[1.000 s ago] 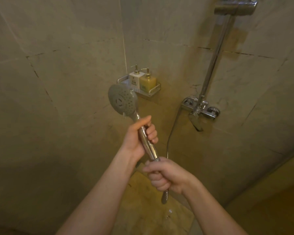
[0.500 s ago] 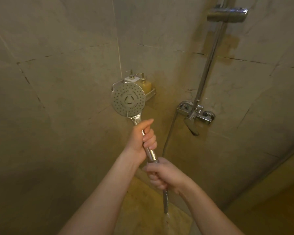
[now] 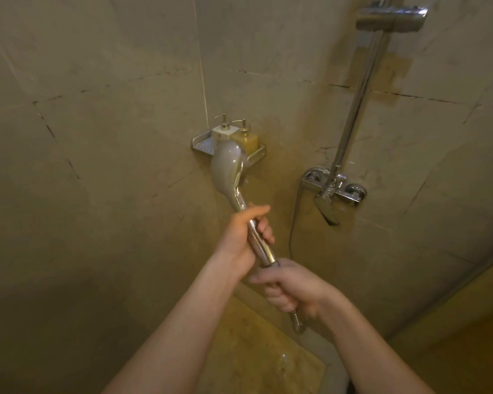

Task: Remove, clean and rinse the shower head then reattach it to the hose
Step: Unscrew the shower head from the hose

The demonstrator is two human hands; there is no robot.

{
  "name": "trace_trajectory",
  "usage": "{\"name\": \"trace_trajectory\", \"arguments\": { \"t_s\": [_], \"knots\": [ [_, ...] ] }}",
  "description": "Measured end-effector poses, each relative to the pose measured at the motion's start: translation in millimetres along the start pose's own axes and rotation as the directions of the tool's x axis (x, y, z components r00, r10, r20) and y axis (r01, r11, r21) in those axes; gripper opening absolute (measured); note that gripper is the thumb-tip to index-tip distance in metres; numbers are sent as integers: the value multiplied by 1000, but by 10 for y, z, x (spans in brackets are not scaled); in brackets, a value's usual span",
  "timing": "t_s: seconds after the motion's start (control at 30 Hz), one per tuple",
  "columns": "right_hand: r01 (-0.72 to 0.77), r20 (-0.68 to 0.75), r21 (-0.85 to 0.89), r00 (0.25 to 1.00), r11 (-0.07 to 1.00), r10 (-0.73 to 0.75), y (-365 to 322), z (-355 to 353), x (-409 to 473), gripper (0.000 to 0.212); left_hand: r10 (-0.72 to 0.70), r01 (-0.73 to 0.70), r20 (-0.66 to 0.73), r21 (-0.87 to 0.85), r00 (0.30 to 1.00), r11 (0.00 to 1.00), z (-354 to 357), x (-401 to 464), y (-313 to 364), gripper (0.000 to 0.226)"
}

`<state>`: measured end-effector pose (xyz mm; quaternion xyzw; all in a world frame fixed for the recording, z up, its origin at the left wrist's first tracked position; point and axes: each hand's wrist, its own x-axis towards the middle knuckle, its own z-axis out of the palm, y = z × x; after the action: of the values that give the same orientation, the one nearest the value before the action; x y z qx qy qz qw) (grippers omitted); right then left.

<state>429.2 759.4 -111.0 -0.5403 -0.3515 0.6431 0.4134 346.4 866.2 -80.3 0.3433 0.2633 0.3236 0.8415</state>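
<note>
The chrome shower head (image 3: 228, 169) points up at the centre of the view, its smooth back turned to me and the spray face hidden. My left hand (image 3: 241, 237) is wrapped around the upper part of its handle. Just below, my right hand (image 3: 291, 287) grips the bottom end of the handle where the metal hose (image 3: 297, 322) joins it. The joint itself is covered by my fingers. A short piece of hose sticks out under my right hand, and a dark stretch of hose (image 3: 293, 223) runs up to the wall tap.
A chrome mixer tap (image 3: 332, 191) with a lever is fixed to the right wall below a vertical riser rail (image 3: 356, 100). A corner shelf (image 3: 204, 145) holds a white and a yellow pump bottle. Tiled walls close in on both sides; wet floor lies below.
The shower head has turned about its handle: its spray face showed before, now its back faces me. Both hands keep their grips in about the same places.
</note>
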Motion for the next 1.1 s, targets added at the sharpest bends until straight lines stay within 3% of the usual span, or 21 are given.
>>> {"name": "trace_trajectory", "arguments": {
  "t_s": [0.13,0.23,0.3,0.37,0.47,0.6,0.67,0.73,0.8,0.87,0.93,1.03,1.1],
  "knots": [
    [-132,414,177,909,975,48,13,-50,-7,44,38,15,369,-141,929,990,-48,-61,80,33],
    [-172,570,210,821,963,22,42,-18,25,44,39,123,608,-221,793,968,-37,-39,108,33],
    [-173,592,215,806,961,13,53,-3,39,44,-3,192,661,-212,750,958,-13,-24,113,43],
    [-156,518,226,855,962,17,60,4,38,44,-59,174,579,-145,813,974,4,-2,110,50],
    [-69,282,228,959,971,2,109,11,31,43,-55,90,325,-95,944,991,52,17,95,52],
    [35,-41,91,999,995,-31,169,53,67,40,-9,9,-21,4,1000,1000,125,63,10,53],
    [59,-245,-164,965,985,-99,213,80,143,37,23,-15,-177,51,984,999,149,89,-43,48],
    [27,-425,-450,873,893,-241,251,117,215,32,76,-55,-331,72,941,996,156,128,-77,43],
    [-77,-527,-611,782,788,-332,275,136,277,25,121,-96,-441,78,889,992,138,166,-100,39],
    [-157,-573,-665,734,730,-364,247,142,290,21,121,-104,-456,63,882,993,83,195,-121,37],
    [-80,-536,-616,772,783,-343,194,126,271,21,73,-60,-366,48,928,997,11,208,-112,36],
    [85,-394,-279,898,956,-195,107,94,155,37,-4,10,-90,58,996,998,-47,179,9,31],
    [88,-160,21,984,996,-84,67,58,71,43,1,-5,104,32,995,999,-65,145,107,25]
  ]
}}
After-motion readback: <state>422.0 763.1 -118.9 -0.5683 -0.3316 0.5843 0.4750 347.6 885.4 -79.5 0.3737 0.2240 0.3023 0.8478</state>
